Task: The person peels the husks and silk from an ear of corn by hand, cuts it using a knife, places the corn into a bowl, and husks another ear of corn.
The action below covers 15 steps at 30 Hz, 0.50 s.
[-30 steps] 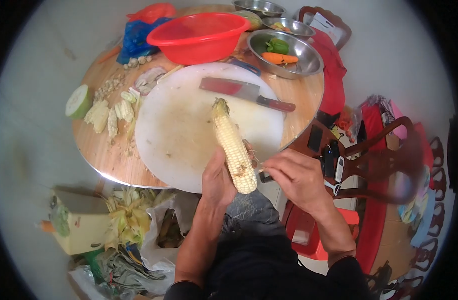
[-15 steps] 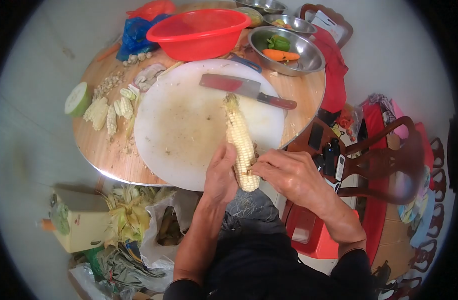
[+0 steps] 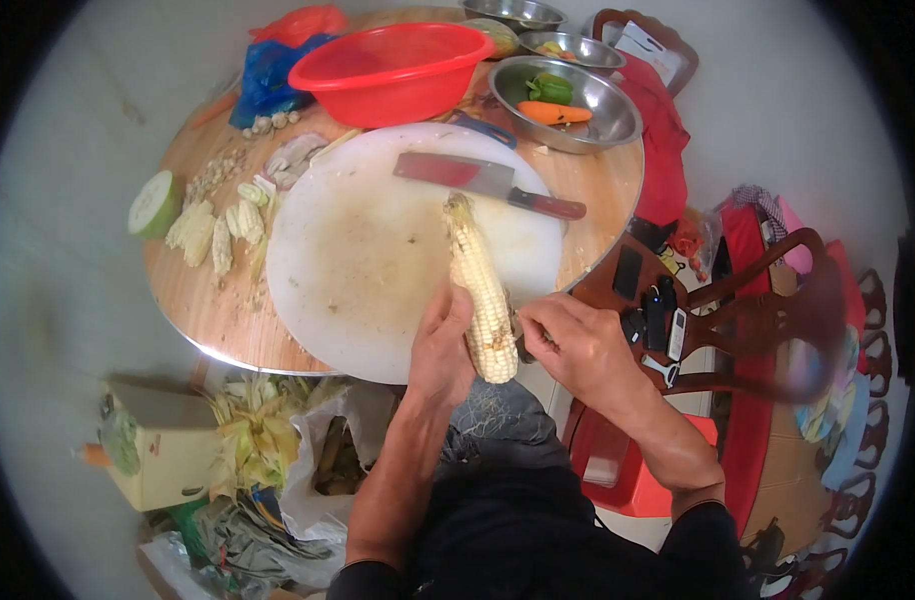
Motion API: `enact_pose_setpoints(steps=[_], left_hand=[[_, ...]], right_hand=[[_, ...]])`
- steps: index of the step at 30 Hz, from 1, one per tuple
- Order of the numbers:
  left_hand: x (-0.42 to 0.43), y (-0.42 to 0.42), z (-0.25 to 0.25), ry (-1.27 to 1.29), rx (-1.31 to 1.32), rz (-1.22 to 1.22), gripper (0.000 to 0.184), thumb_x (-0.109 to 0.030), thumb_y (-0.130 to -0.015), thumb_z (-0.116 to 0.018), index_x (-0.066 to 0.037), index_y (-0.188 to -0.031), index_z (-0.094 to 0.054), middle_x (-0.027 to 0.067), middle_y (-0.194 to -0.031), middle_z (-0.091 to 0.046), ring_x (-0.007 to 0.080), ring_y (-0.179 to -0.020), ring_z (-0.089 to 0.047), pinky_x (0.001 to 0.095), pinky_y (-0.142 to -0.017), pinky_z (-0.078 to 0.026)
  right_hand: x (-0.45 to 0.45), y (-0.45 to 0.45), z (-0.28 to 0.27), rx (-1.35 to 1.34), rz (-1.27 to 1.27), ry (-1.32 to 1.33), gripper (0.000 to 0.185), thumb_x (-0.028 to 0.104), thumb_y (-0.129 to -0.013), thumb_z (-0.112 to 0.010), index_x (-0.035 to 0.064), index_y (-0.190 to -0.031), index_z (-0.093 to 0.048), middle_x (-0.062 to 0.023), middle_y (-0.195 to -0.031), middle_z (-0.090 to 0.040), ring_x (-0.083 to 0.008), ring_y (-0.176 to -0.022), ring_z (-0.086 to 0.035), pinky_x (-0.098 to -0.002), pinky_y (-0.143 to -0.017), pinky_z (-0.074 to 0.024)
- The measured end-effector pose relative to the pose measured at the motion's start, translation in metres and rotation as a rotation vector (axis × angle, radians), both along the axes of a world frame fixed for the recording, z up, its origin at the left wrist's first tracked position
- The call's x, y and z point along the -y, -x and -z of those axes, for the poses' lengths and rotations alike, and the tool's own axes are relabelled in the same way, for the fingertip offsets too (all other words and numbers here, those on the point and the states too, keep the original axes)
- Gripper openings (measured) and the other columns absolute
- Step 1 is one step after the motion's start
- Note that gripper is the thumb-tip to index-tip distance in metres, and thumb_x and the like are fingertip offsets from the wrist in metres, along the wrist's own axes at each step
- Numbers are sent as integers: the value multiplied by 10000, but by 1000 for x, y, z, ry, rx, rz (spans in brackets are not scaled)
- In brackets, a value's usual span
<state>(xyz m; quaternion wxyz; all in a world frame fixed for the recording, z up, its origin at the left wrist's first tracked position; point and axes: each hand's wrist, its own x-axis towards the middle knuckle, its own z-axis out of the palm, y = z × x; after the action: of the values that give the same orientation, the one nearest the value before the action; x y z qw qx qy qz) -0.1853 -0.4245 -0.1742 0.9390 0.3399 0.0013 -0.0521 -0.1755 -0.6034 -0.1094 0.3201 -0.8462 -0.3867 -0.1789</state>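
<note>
Corn cob (image 3: 485, 300) held before cleaver (image 3: 488, 181); cleaver laid on cutting board (image 3: 348, 240); basin (image 3: 390, 92) set behind it; carrot (image 3: 554, 113) contained in bowl (image 3: 614, 118), right of basin.

Big red tub (image 3: 390, 92) on round wood table (image 3: 218, 318) | blue bag (image 3: 271, 80) just left of tub | shiny bowl (image 3: 618, 118) right of tub, green pepper (image 3: 551, 88) and orange carrot (image 3: 555, 113) inside | cut green melon (image 3: 154, 205) at table's left edge | brown chair (image 3: 743, 330) at right | pale yellow box (image 3: 168, 452) low on left
</note>
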Motion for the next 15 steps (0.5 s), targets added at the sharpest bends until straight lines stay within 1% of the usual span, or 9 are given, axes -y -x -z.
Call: enact_pose_setpoints(steps=[1, 2, 4, 11, 14, 15], left_hand=[[1, 1, -2, 12, -3, -8, 484, -303, -1108, -461, -29, -1502, -397, 93, -1210, -618, 195, -1042, -639, 359, -906, -546], [2, 1, -4, 25, -7, -16, 484, -308, -1107, -464, -27, -1497, -403, 94, -1211, -619, 196, -1039, -641, 360, -901, -548], [2, 0, -4, 19, -3, -13, 480, -305, -1107, -463, -26, -1493, -407, 94, -1211, -620, 194, -1044, -639, 356, -904, -546], [5, 0, -7, -8, 37, -25, 457, -270, -1113, -451, -20, -1493, -409, 94, -1234, -614, 181, -1064, -629, 338, -917, -535], [6, 0, -4, -27, 47, -30, 464, -265, -1112, -455, -17, -1501, -398, 92, -1249, -606, 178, -1064, -626, 338, -913, -535], [8, 1, -5, -26, 47, -28, 464, -265, -1112, -455, -17, -1501, -398, 92, -1249, -606, 178, -1064, -626, 338, -913, -535]], right_hand=[[2, 0, 1, -108, 18, -48, 137, 13, -853, -708, -4, -972, -644, -145, -883, -635, -345, -756, -685, -421, -606, -553], [2, 1, -2, -108, 19, -46, 137, 13, -853, -708, -4, -972, -644, -145, -883, -635, -345, -756, -685, -421, -606, -553], [0, 7, -10, -198, -47, -79, 129, 29, -875, -731, -3, -971, -652, -143, -897, -649, -359, -769, -680, -430, -640, -547], [-1, 5, -11, -98, -94, -8, 145, 46, -870, -743, 5, -981, -660, -131, -879, -635, -357, -758, -682, -418, -650, -559], [-3, 8, -9, -100, -56, 34, 129, 44, -876, -728, 11, -987, -672, -126, -869, -627, -362, -760, -682, -419, -649, -562], [-3, 9, -3, -105, 15, -1, 125, 33, -879, -714, 12, -997, -678, -127, -878, -634, -366, -763, -682, -421, -652, -561]])
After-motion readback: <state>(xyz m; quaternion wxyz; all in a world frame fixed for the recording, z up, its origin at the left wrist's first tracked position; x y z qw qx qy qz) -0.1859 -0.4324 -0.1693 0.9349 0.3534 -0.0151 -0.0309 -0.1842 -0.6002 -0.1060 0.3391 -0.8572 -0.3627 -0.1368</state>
